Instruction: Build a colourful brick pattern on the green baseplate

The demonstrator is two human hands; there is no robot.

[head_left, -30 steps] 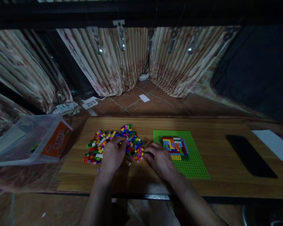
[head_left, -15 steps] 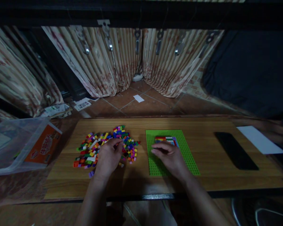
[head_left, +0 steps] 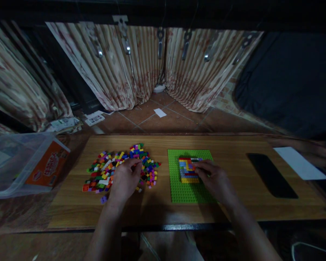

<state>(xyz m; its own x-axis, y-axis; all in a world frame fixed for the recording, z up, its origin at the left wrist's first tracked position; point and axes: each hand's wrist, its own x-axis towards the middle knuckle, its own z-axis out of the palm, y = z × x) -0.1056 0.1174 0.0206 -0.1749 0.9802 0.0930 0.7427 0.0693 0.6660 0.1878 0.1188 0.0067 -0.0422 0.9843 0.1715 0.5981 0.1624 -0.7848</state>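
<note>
A heap of small coloured bricks (head_left: 108,170) lies on the left half of a wooden table (head_left: 233,203). My left hand (head_left: 125,181) rests on the heap's right side with its fingers curled among the bricks. To the right lies a green baseplate (head_left: 179,188) carrying a block of coloured bricks (head_left: 186,170) stuck to it. My right hand (head_left: 213,179) lies over the right part of that block, fingertips pinched together on its bricks. What the fingertips hold is too small to make out.
A black phone (head_left: 270,175) and a white sheet of paper (head_left: 299,163) lie on the table's right side. A clear plastic box with an orange label (head_left: 24,166) stands off the table's left end. Striped curtains (head_left: 141,69) hang behind, above a tiled floor.
My right hand has moved from beside the brick heap onto the baseplate and across to the right side of the built block. My left hand has stayed on the heap.
</note>
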